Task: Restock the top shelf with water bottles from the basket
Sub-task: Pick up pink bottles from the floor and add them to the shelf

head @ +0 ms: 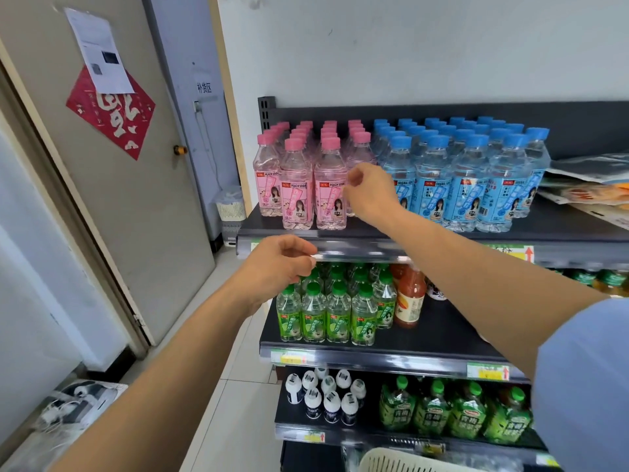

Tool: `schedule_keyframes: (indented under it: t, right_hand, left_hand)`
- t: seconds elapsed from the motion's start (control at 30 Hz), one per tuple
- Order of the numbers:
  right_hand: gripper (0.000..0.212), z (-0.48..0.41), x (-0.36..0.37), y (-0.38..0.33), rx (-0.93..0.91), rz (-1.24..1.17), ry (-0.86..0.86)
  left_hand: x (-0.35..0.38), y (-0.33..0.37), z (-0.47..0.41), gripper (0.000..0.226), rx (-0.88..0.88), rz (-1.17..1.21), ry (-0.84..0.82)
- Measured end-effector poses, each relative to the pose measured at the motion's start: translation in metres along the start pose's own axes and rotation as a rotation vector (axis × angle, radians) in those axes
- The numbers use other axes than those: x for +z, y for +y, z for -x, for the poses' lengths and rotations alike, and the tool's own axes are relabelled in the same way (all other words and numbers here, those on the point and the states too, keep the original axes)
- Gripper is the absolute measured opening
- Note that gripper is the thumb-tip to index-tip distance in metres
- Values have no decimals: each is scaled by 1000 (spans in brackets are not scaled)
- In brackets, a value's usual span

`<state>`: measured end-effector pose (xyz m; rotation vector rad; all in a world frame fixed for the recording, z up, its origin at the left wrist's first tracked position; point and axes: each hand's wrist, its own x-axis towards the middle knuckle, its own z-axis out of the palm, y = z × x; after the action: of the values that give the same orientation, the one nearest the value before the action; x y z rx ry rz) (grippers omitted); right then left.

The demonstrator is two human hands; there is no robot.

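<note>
Restocking is looking nearly done: pink-capped clear plastic water bottles [330, 185] are crowding the dark metal top shelf [558, 229]. The right grip [371, 192] is curling beside them, whether grasping one unclear. The left grip [275, 267] is hanging loose and empty. The cream plastic basket [391, 459] is sitting below, its contents hidden.

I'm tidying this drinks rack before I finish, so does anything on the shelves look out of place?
Yes. On the second shelf, an orange-red bottle stands beside the green-capped bottles, unlike its neighbours. On the top shelf, flat packets lie piled right of the blue-capped bottles.

pink bottles [313, 185] and blue bottles [466, 185] crowd top shelf [561, 229].
</note>
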<state>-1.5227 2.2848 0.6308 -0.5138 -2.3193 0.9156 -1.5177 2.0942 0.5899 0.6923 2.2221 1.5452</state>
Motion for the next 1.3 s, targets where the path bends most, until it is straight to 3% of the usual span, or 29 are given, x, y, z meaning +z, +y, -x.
schedule_keyframes:
  t: [0.1, 0.2, 0.33, 0.63, 0.7, 0.9, 0.97, 1.07, 1.17, 1.3]
  right_hand:
    - [13, 16, -16, -4, -79, -64, 70]
    - [15, 30, -26, -5, -94, -89, 66]
    - [21, 38, -30, 1, -76, -55, 6]
    - [36, 31, -10, -1, 75, -14, -219]
    - [37, 29, -5, -6, 113, -28, -264]
    - [39, 24, 2, -8, 156, -98, -288]
    - [36, 23, -1, -4, 135, -99, -251]
    - [27, 19, -14, 6, 45, -82, -85]
    - [28, 19, -41, 18, 24, -71, 119]
    - [32, 20, -90, 52, 90, -74, 312]
  left_hand:
    - [2, 0, -10, 16, 14, -23, 155]
    - [2, 8, -32, 34, 48, -24, 329]
    - [4, 23, -60, 50, 46, 31, 425]
    - [3, 21, -92, 36, -5, 28, 434]
    - [2, 20, -94, 23, -6, 42, 419]
    - [1, 21, -93, 21, -3, 36, 402]
    - [4, 24, -90, 17, 21, 23, 438]
    - [22, 38, -83, 30, 113, -14, 468]
    - [58, 60, -77, 28, 208, -74, 283]
    - [106, 82, -74, 35, 201, -71, 91]
